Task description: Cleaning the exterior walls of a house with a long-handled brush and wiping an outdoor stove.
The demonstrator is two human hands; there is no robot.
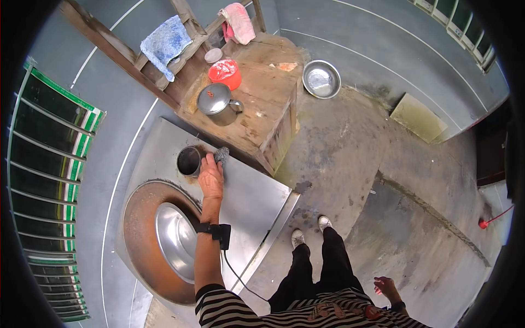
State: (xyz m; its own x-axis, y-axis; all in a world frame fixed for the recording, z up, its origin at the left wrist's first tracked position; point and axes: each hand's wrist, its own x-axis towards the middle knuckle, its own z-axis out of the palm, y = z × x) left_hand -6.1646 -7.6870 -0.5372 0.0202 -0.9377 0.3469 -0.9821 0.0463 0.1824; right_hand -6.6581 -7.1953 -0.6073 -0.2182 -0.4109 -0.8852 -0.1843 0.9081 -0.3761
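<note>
My left hand (211,178) reaches over the steel stove top (250,192), its fingers at the right rim of a dark round metal pot (189,160). A grey steel wool scourer (222,156) shows beside the fingertips, gripped by this hand and partly hidden by it. Brown stains mark the steel around the pot. Nearer to me, under my forearm, a large rusty wok (141,242) is set in the stove with a shiny metal basin (174,235) inside it. Low at my right side hangs my right hand (383,285), fingers loosely bent and nothing seen in them.
A wooden cabinet (262,102) adjoins the stove, bearing a lidded metal mug (217,104) and a red plastic tub (225,74). Blue (166,43) and pink towels (238,22) hang behind. A steel basin (322,79) leans by the wall. A cable runs from my left wrist.
</note>
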